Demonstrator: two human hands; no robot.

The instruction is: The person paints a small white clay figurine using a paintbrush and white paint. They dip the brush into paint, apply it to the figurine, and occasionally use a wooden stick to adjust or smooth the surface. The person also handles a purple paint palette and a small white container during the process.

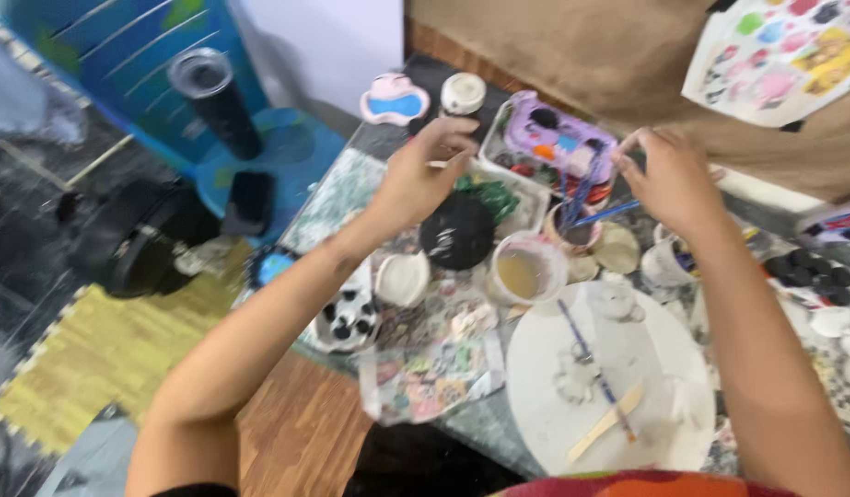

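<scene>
Left hand pinching a thin stick just beyond the black lid, right hand past the lid, fingers together on 1 blue brush, murky water cup beside the lid

A home craft corner: paint palette, brushes in a cup, foam floor mat

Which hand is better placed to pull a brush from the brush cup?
Right. The right hand hovers just above the brush cup, fingers by the blue handles. The left hand is farther off, over the black round piece.
</scene>
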